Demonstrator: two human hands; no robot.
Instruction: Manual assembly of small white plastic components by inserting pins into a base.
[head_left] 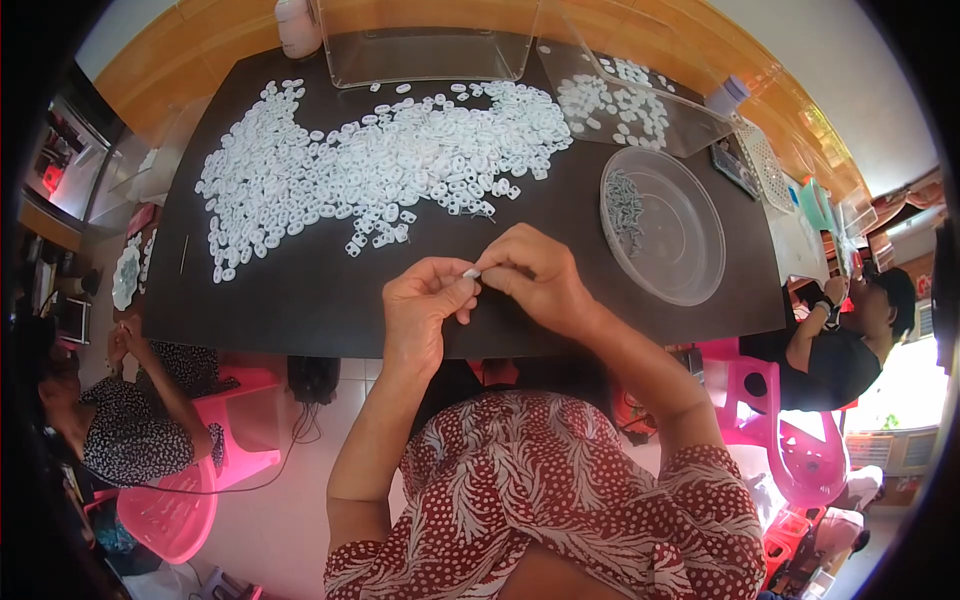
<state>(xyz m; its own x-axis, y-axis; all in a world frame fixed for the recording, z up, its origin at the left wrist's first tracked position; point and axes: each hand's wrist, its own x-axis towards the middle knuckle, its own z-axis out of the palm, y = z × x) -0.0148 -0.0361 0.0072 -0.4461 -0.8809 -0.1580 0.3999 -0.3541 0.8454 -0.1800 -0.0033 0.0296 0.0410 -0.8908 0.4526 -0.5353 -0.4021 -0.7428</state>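
My left hand (428, 302) pinches a small white plastic piece (471, 273) between thumb and fingers, above the near part of the dark table (330, 310). Against it, my right hand (540, 278) has its fingertips closed together at the piece. Whatever those fingertips grip is too small and covered to make out. Beyond both hands spreads a large heap of white oval plastic pieces with holes (400, 160). A few pieces with grey metal bits (480, 212) lie at its near edge. To the right sits a round clear plastic tray (690, 235) holding a pile of small grey screws (625, 212).
A clear plastic bin (425, 82) stands at the far edge, beside a transparent sheet or lid (700, 130) with scattered white pieces (620, 100). A pink bottle (297, 28) is at the far left. People sit at left (130, 410) and right (850, 340), near pink chairs (240, 430).
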